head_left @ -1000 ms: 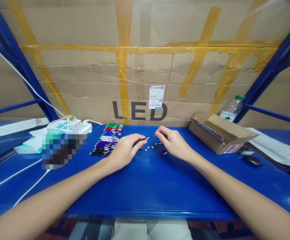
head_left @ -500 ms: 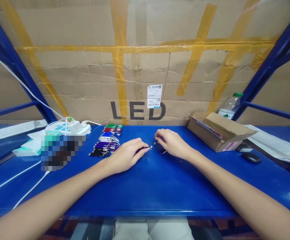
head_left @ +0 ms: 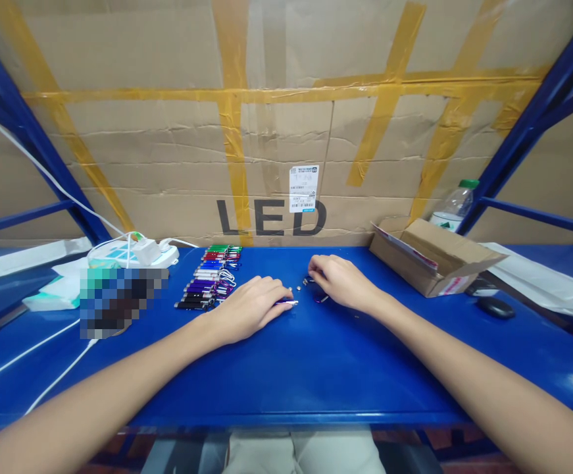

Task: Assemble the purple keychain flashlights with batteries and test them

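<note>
My left hand [head_left: 252, 308] rests on the blue table [head_left: 296, 368] with its fingers curled round a small purple keychain flashlight [head_left: 286, 303], whose silver tip pokes out to the right. My right hand [head_left: 341, 283] lies just right of it, fingers bent down and pinching at small metal parts [head_left: 306, 283] on the table; what it holds is hidden. A purple piece [head_left: 322, 299] peeks out under the right palm. A tiny button cell [head_left: 291, 288] lies between the hands.
Rows of coloured keychain flashlights [head_left: 212, 276] lie left of my hands. Behind them is a white power strip [head_left: 133, 252] with cables. An open cardboard box [head_left: 431, 263], a water bottle [head_left: 451, 205] and a black mouse [head_left: 496, 307] stand at the right. A taped cardboard wall closes the back.
My left hand drew the purple flashlight down and towards me, flat on the table. The row of loose button cells between the hands has shrunk to one. My right hand stayed over the small parts.
</note>
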`<state>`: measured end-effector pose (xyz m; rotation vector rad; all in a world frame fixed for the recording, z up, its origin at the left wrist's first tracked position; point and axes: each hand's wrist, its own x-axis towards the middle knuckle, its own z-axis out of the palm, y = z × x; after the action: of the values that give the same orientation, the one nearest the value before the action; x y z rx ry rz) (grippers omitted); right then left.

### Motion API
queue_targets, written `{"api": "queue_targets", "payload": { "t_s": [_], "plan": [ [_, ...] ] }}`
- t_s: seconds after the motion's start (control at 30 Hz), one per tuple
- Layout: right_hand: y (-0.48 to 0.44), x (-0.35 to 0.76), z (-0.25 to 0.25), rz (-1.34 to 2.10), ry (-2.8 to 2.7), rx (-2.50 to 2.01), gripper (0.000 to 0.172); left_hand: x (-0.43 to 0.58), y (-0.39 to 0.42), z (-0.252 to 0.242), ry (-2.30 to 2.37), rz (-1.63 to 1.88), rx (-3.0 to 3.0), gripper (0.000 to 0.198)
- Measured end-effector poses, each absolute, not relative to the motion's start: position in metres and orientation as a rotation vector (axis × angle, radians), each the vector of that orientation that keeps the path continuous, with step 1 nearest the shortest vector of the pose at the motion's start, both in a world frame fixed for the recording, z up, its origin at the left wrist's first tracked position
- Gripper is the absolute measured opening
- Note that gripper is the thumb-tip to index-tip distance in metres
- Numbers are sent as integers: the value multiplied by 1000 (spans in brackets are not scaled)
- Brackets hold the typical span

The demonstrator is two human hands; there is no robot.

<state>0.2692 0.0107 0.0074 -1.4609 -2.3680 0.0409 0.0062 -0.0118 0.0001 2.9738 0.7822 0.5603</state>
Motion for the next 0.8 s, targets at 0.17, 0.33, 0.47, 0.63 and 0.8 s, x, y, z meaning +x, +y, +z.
{"api": "queue_targets", "payload": {
  "t_s": [0.17, 0.33, 0.47, 0.63, 0.8],
  "plan": [
    [11, 270, 7, 51, -2349, -1539, 11, 7, -12, -1, 788, 504, 2932, 25],
    [8, 266, 10, 103, -2305, -1502, 6, 7, -12, -2, 860, 569, 2871, 24],
    [7, 265, 12, 166, -2271, -1446, 6, 7, -11, -2, 928, 630, 2865, 26],
    [10, 267, 11, 74, -2293, -1476, 6, 6, -8, -4, 959, 620, 2888, 27],
    [8, 270, 14, 71, -2315, -1544, 7, 7, -9, -6, 913, 604, 2887, 25]
  ]
}}
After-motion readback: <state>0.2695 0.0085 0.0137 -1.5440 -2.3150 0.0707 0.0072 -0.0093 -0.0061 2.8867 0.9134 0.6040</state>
